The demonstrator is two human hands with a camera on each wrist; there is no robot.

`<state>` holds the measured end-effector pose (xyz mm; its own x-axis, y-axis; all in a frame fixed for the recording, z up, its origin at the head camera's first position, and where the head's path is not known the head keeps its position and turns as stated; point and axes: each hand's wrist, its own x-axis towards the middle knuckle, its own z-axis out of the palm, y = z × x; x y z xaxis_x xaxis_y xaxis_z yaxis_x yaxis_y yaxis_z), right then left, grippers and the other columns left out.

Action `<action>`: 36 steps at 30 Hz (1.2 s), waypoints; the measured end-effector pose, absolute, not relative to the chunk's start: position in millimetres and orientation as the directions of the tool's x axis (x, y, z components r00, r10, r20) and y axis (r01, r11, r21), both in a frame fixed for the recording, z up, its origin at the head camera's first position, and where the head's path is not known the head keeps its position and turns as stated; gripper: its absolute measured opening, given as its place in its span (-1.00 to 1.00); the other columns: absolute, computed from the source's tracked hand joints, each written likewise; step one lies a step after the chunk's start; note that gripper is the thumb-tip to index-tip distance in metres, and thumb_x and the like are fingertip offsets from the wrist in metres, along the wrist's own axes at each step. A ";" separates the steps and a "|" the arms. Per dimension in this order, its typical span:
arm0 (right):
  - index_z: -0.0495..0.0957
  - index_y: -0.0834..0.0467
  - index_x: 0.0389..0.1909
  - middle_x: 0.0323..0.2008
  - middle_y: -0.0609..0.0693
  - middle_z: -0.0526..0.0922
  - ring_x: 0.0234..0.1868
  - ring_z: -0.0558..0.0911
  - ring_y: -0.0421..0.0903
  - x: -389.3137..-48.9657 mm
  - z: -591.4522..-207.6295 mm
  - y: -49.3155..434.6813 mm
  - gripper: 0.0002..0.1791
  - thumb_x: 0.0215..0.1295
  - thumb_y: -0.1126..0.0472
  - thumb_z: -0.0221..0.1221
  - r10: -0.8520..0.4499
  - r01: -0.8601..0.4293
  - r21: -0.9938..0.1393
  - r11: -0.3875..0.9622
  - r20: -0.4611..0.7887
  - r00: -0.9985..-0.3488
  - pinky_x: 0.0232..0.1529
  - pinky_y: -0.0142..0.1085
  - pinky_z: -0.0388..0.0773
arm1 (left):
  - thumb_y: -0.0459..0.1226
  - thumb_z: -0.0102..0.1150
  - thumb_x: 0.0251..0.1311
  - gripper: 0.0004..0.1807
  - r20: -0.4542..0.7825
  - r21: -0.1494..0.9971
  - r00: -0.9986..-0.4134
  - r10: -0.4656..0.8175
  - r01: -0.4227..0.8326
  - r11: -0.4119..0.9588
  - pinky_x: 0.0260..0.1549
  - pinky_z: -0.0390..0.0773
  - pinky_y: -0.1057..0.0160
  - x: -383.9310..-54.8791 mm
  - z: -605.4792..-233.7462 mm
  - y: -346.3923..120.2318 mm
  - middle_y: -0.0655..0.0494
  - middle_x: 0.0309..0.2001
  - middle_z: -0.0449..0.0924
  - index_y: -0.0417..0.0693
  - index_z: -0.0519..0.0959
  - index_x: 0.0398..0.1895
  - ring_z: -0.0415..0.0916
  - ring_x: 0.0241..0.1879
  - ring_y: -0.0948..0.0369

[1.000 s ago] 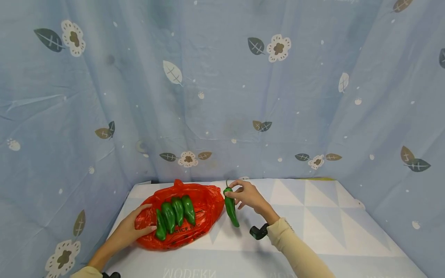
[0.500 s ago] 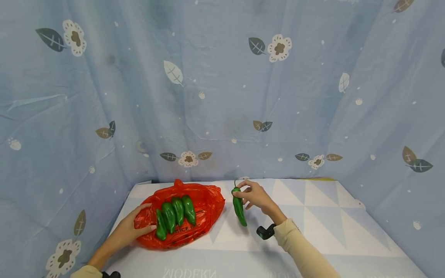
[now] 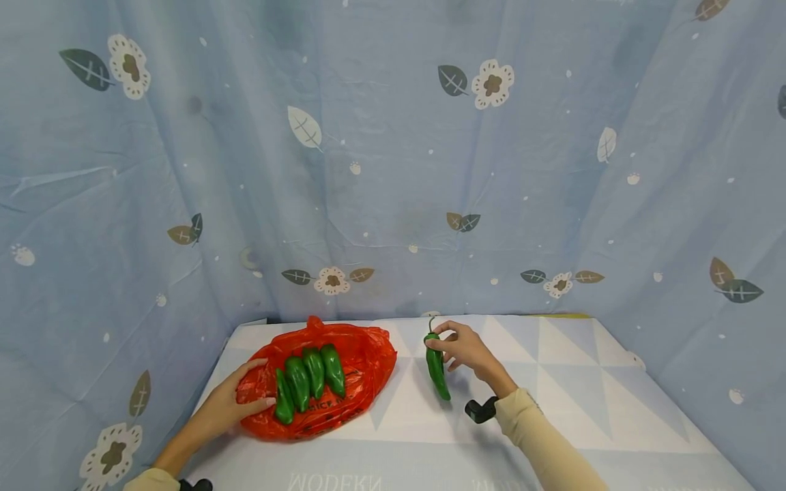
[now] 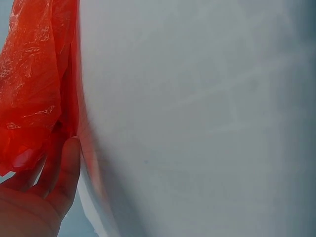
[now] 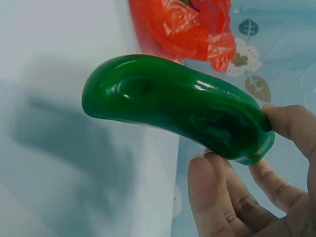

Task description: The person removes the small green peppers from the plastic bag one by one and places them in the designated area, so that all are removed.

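Observation:
In the head view, a red plastic bag [image 3: 373, 351] lies spread at the left of the table with several green peppers [image 3: 314, 372] side by side on it. At the bag's left edge, my left hand [image 3: 230, 402] holds it, thumb beside the leftmost pepper. The left wrist view shows the fingers [image 4: 70, 165] against the red bag [image 4: 29, 69]. To the right of the bag, my right hand [image 3: 467, 348] pinches a green pepper [image 3: 437, 372] near its stem, tip hanging down. In the right wrist view, this glossy pepper [image 5: 168, 98] sits between thumb and fingers, its shadow on the table.
A white and pale blue table [image 3: 565, 402] with triangle patterns extends to the right. Blue curtains [image 3: 393, 170] printed with leaves and flowers enclose the back and both sides. Black wrist devices [image 3: 482, 410] sit at both wrists.
My right hand has moved to the right with the green pepper, away from the red bag. The left hand and the peppers on the bag stay in place.

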<state>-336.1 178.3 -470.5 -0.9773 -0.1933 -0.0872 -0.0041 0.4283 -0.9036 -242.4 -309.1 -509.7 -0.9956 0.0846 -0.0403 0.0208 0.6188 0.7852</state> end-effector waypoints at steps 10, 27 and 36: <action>0.56 0.14 0.10 -0.22 0.11 0.69 -0.27 0.69 0.27 -340.9 -479.7 191.0 -0.49 0.28 -0.06 0.42 -0.155 0.015 -0.905 0.425 -0.089 -0.984 -0.40 -0.04 0.72 | 0.07 0.53 0.10 0.00 -0.072 0.792 -0.997 0.034 -0.036 0.609 -0.60 0.64 0.11 -240.3 -512.0 -309.5 -0.40 0.40 0.26 0.14 0.20 0.55 0.48 0.03 -0.16; 0.56 0.16 0.09 -0.26 0.11 0.70 -0.42 0.65 0.03 -348.8 -492.0 203.4 -0.56 0.32 0.03 0.40 -0.083 0.053 -0.903 0.425 -0.098 -0.992 -0.38 -0.03 0.72 | 0.08 0.53 0.09 0.01 -0.053 0.793 -0.998 0.043 -0.016 0.609 -0.26 0.75 0.05 -242.6 -516.9 -312.2 -0.39 0.41 0.27 0.10 0.20 0.55 0.46 0.12 -0.19; 0.56 0.19 0.10 -0.25 0.14 0.68 -0.41 0.65 0.02 -353.9 -498.2 209.7 -0.54 0.33 0.02 0.38 -0.056 0.070 -0.902 0.426 -0.103 -0.993 -0.43 -0.10 0.72 | 0.10 0.53 0.08 0.02 -0.080 0.794 -0.996 0.026 -0.048 0.606 -0.49 0.69 0.07 -241.1 -516.5 -311.2 -0.37 0.36 0.32 0.14 0.20 0.55 0.52 0.01 -0.12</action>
